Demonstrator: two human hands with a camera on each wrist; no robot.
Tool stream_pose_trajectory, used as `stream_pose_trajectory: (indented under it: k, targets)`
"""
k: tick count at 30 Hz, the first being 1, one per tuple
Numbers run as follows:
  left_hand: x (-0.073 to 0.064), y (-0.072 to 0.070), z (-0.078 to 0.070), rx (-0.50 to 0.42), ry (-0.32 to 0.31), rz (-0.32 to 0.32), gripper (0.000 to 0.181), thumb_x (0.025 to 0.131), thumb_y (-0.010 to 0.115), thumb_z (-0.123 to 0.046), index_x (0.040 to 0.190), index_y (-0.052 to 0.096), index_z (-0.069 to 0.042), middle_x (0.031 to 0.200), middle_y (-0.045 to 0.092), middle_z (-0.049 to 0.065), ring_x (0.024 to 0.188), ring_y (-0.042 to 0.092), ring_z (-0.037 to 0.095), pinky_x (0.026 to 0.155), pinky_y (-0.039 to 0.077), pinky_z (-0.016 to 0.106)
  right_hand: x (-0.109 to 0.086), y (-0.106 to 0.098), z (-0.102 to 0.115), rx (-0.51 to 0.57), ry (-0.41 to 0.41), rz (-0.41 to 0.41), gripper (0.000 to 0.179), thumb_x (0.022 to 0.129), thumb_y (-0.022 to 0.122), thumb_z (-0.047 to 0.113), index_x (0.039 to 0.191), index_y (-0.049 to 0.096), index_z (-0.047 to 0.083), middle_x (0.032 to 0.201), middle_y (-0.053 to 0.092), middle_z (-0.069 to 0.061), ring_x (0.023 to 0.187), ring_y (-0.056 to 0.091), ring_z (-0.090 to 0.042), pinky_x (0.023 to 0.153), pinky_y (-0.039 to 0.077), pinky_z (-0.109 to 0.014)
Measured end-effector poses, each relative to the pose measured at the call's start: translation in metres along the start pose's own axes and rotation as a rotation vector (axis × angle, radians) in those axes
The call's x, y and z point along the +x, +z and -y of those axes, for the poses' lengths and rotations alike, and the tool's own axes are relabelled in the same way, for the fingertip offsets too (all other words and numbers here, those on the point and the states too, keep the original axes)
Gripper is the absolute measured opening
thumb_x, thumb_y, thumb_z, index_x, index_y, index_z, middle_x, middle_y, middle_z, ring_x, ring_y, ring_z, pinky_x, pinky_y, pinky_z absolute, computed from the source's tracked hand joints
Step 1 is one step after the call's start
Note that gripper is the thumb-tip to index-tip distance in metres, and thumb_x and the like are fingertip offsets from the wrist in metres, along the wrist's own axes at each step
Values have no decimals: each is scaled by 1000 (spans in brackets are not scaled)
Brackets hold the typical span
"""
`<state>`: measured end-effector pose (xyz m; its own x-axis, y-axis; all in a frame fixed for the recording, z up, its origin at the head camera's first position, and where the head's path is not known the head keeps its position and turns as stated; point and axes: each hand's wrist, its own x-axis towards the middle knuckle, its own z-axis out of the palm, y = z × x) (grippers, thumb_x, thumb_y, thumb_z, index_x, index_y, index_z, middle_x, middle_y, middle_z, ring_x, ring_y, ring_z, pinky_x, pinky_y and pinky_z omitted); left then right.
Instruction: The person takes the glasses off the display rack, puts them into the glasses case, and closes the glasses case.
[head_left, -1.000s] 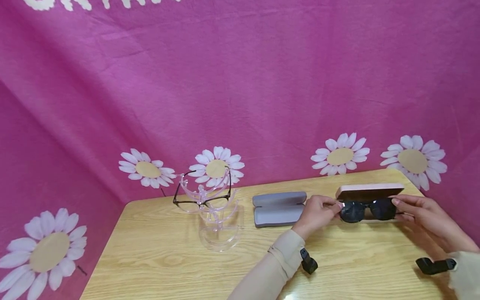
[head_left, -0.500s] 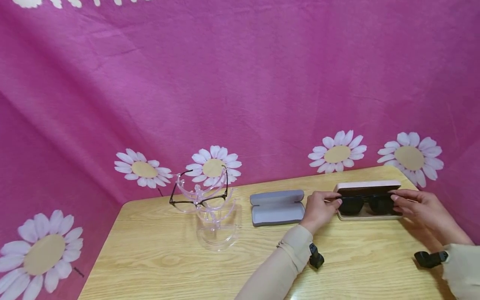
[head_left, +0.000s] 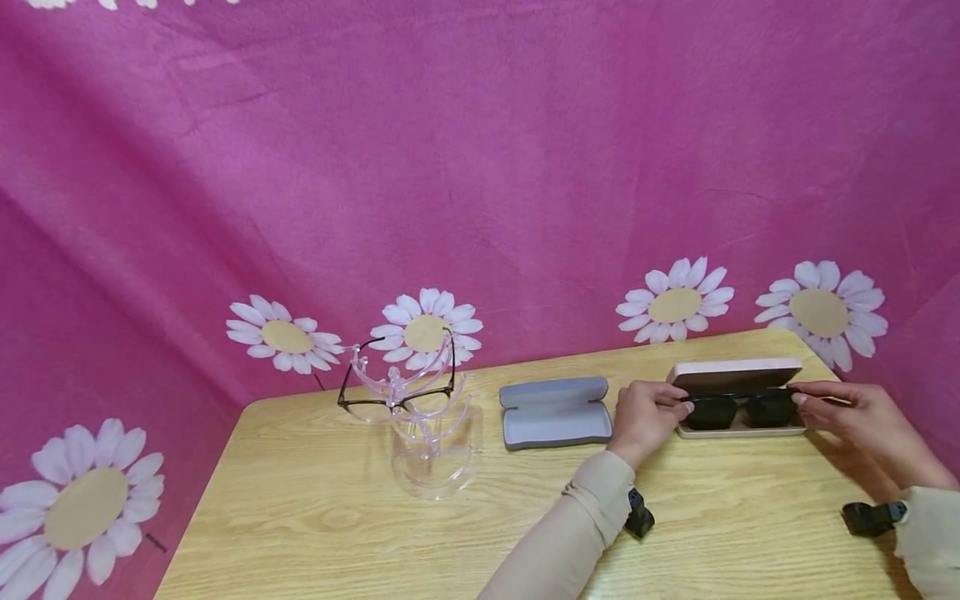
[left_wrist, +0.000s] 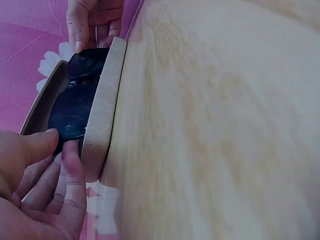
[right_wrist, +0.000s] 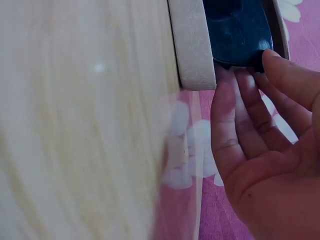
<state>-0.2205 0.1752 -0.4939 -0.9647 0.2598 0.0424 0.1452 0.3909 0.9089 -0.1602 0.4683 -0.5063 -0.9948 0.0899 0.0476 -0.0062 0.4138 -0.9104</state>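
Dark sunglasses (head_left: 711, 412) lie level inside an open glasses case (head_left: 738, 432) with a pale pink outside and brown lining, at the right of the table. My left hand (head_left: 648, 417) pinches the left end of the frame between thumb and fingers. At the other end my right hand (head_left: 862, 421) grips the frame's corner, thumb on top. In the left wrist view, the lenses (left_wrist: 74, 111) sit partly down behind the case's front wall (left_wrist: 104, 115). The right wrist view has my thumb on the frame's corner and the fingers beneath, beside the case's end (right_wrist: 197, 75).
A grey glasses case (head_left: 557, 423) stands open just left of my left hand. Further left, a clear pinkish display stand (head_left: 435, 467) holds dark-framed eyeglasses (head_left: 396, 407). The wooden table (head_left: 315, 500) ends at a magenta cloth (head_left: 525, 167) with daisies.
The sunglasses have gone from in front of the pink case down into it, tilting back so the lenses lie inside. Both hands moved along with them and keep their hold.
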Motion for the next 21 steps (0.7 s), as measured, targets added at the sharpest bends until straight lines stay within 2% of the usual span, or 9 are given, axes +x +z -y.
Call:
stream_pose_trajectory:
  k: [2,3,7,10,13,16,19,21]
  targets:
    - [0,1,-1,10,-7,-6,7,90,84,-19,96,85,-20,83,81,-5,65,66,-7,62,47,9,0,-1,0,-71,-1,-4,18,105,63,16,116,76,22,99,66,39,87,64,17,69,56,-11]
    - [0,1,-1,23,-6,-12,7,91,83,-19,97,86,-21,81,81,-5,64,64,-8,61,46,9,1,-1,0,-111,8,-6,20,105,63,19,120,76,15,98,64,40,87,63,18,70,54,-9]
    - [0,3,-3,65,10,-43,8,94,79,-21,98,86,-21,73,79,-4,57,61,-8,60,43,7,1,-1,2,-208,38,12,47,108,59,23,133,61,-17,94,63,39,84,64,15,69,54,-10]
    - [0,4,-4,77,8,-66,9,95,78,-20,95,86,-20,69,78,-4,54,60,-8,61,42,6,2,0,4,-215,64,30,51,109,55,19,135,52,-25,92,60,40,81,65,13,68,56,-13]
    - [-1,6,-5,73,-11,-100,9,94,78,-19,90,86,-19,67,77,-5,51,59,-8,61,42,6,3,1,5,-226,87,24,49,109,53,17,136,52,-25,91,57,43,80,63,14,67,58,-15]
    - [-2,7,-5,40,-34,-131,9,93,80,-16,86,86,-17,65,76,-4,48,59,-7,57,43,7,4,2,5,-210,83,16,40,108,54,12,129,61,-21,89,59,40,78,63,12,66,58,-17]
    - [-3,8,-6,18,-29,-154,10,91,81,-13,83,85,-16,63,76,-4,46,59,-6,53,46,9,4,2,4,-165,92,18,25,107,56,11,115,76,-1,86,65,36,76,64,9,65,57,-17]
    - [-4,8,-6,42,-13,-172,11,90,81,-14,81,85,-18,64,76,-6,49,59,-7,55,47,9,4,2,5,-155,97,18,23,107,57,12,112,77,3,85,67,34,75,63,7,65,57,-18]
